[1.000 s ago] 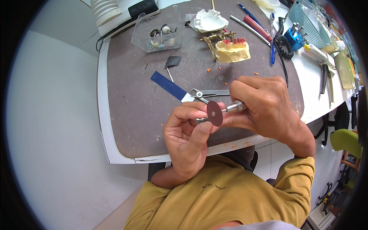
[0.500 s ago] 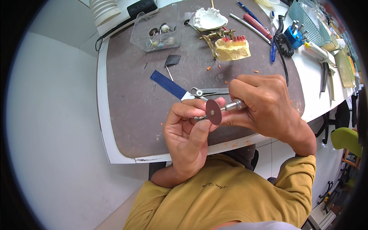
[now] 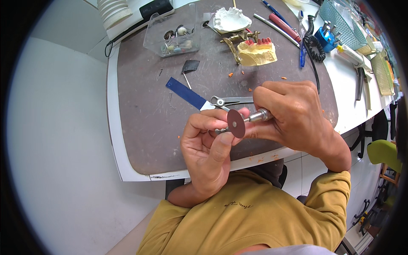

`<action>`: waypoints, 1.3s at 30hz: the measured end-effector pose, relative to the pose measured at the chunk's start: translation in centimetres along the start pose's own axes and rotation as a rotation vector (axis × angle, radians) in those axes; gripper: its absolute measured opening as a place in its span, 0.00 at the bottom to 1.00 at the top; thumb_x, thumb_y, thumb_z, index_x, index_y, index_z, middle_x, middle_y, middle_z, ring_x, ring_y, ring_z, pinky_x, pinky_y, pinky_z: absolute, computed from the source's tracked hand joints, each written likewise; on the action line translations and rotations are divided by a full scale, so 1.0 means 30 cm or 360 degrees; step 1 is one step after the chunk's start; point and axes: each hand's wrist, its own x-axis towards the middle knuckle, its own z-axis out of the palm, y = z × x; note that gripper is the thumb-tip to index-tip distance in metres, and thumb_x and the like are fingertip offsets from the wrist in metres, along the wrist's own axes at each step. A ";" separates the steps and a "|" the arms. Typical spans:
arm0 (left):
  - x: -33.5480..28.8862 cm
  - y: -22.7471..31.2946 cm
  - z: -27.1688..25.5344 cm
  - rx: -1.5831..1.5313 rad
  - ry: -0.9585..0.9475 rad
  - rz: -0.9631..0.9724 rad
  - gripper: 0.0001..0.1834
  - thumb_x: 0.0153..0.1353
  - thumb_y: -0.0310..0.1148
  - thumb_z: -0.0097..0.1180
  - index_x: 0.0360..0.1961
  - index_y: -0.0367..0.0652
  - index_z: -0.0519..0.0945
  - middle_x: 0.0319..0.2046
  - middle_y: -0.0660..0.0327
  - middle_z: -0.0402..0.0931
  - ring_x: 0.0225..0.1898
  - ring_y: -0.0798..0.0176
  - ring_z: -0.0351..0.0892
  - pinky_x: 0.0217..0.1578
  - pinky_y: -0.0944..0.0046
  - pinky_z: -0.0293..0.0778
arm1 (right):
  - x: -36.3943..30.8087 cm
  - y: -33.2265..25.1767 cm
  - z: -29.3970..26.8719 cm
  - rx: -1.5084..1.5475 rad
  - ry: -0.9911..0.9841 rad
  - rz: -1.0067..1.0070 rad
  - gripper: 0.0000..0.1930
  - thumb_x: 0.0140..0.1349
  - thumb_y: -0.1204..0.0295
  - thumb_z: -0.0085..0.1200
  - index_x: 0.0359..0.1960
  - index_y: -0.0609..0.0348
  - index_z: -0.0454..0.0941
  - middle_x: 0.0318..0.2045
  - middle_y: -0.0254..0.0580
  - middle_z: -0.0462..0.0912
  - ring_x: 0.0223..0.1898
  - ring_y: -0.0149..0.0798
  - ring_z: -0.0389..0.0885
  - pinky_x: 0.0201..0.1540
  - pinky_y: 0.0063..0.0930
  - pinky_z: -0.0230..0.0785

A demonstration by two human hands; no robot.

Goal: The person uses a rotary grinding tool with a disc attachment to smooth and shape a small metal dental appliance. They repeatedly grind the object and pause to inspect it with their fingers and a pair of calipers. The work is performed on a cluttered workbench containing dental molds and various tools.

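My right hand (image 3: 291,117) is closed around a silver rotary handpiece (image 3: 260,115), with its tip directed left. On that tip sits a thin reddish-brown cutting disc (image 3: 235,123). Between thumb and fingertips, my left hand (image 3: 208,148) pinches a small grey metal dental piece (image 3: 221,131), right beside the disc. The disc hides part of it, so I cannot tell whether the two touch. Just beyond my hands lie a metal caliper (image 3: 233,101) and a blue strip with a white end (image 3: 185,93).
A yellow dental model with red teeth (image 3: 256,52) and a white plaster cast (image 3: 231,20) stand on a brass articulator at the back. A clear box of burs (image 3: 172,42) is at back left. Pens, a blue bur holder (image 3: 326,37) and a coiled cable (image 3: 314,49) lie right.
Hardly anything differs. Both hands keep their grip and place, and the disc appears a touch farther left.
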 end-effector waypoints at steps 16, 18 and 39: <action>-0.001 0.002 0.005 -0.0026 0.0010 -0.0012 0.08 0.60 0.19 0.56 0.40 0.37 0.72 0.43 0.54 0.72 0.52 0.50 0.76 0.44 0.65 0.82 | -0.001 0.005 0.005 0.0021 0.0050 -0.0025 0.26 0.37 0.53 0.70 0.16 0.59 0.66 0.13 0.38 0.65 0.14 0.40 0.66 0.17 0.32 0.56; -0.001 0.002 0.005 -0.0027 0.0021 -0.0015 0.08 0.59 0.19 0.56 0.39 0.37 0.72 0.43 0.54 0.72 0.52 0.50 0.76 0.44 0.65 0.82 | -0.003 0.005 0.000 -0.0005 0.0018 -0.0009 0.26 0.37 0.53 0.70 0.16 0.59 0.66 0.13 0.38 0.66 0.14 0.40 0.66 0.17 0.32 0.56; -0.002 0.002 0.004 0.0010 -0.0002 0.0002 0.08 0.60 0.20 0.56 0.40 0.37 0.72 0.43 0.53 0.73 0.52 0.51 0.77 0.44 0.64 0.81 | 0.000 0.005 0.001 0.0012 0.0044 -0.0043 0.26 0.37 0.52 0.70 0.16 0.58 0.66 0.13 0.37 0.66 0.13 0.40 0.66 0.17 0.32 0.56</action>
